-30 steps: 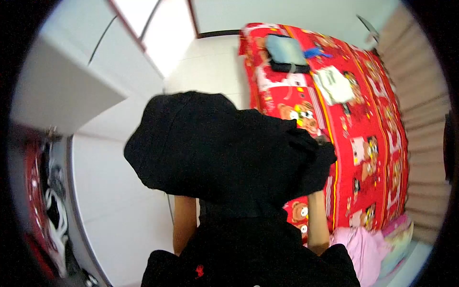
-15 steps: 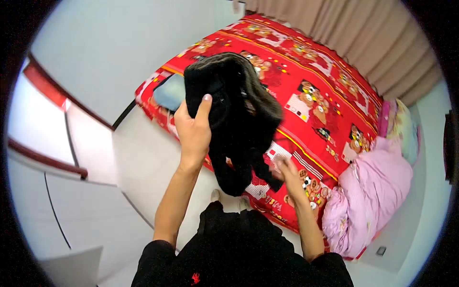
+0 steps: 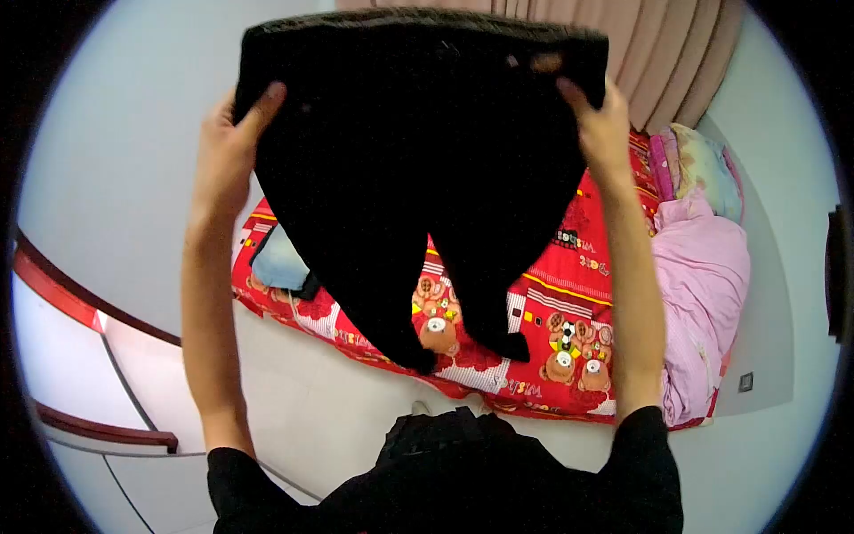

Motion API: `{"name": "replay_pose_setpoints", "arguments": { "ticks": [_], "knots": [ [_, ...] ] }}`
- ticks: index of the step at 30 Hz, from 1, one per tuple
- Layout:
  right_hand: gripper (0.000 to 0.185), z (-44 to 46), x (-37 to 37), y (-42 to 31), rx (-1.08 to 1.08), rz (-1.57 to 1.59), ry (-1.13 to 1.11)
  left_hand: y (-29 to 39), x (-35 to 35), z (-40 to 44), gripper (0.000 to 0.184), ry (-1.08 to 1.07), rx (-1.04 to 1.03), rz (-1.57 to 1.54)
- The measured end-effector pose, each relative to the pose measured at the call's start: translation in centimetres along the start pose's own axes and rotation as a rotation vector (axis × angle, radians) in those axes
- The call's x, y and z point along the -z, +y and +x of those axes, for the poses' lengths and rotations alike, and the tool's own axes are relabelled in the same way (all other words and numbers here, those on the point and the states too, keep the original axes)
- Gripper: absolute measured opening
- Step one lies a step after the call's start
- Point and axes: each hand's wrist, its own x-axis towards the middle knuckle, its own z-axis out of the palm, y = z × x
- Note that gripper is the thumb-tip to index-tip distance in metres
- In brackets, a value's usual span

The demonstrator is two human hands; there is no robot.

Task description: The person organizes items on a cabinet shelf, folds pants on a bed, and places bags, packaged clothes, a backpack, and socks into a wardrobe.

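Note:
A pair of black pants (image 3: 400, 142) is held up and spread wide, its waistband at the top and both legs hanging down. My left hand (image 3: 233, 151) grips the left edge near the waistband, thumb on the near side. My right hand (image 3: 600, 125) grips the opposite edge the same way. The fingers behind the cloth are hidden. Behind the pants lies a bed with a red patterned cover (image 3: 569, 294). Folded light blue cloth (image 3: 280, 260) rests on the bed at the left, partly covered by the pants.
A pink quilt (image 3: 703, 285) and a pale pillow (image 3: 707, 169) lie at the bed's right end. Beige curtains (image 3: 676, 53) hang behind. Pale floor (image 3: 294, 374) shows in front of the bed, and white cabinet doors (image 3: 133, 485) stand at the lower left.
The black pants went from bunched to raised and spread out. My right hand, apart from the cloth half a second ago, has taken hold of its right edge. The view has turned toward the bed.

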Motion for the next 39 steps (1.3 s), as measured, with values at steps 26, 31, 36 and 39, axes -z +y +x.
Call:
{"name": "replay_pose_setpoints", "arguments": {
  "ticks": [26,31,36,39],
  "knots": [
    [0.036,12.0,7.1,-6.3,-0.097,-0.22,-0.138,6.6,-6.7,10.4,0.028,0.22,-0.293,0.344],
    [0.047,9.1,3.0,-12.5,-0.003,-0.482,-0.085,10.1,-12.6,8.8,0.033,0.196,-0.23,0.366],
    [0.049,8.2,-0.9,-14.6,0.053,-0.376,-0.054,12.4,-15.9,7.5,0.03,0.199,-0.28,0.164],
    [0.049,7.7,0.0,-14.5,0.007,-0.072,-0.134,11.8,-15.4,7.5,0.026,0.196,-0.333,0.045]
  ]
}}
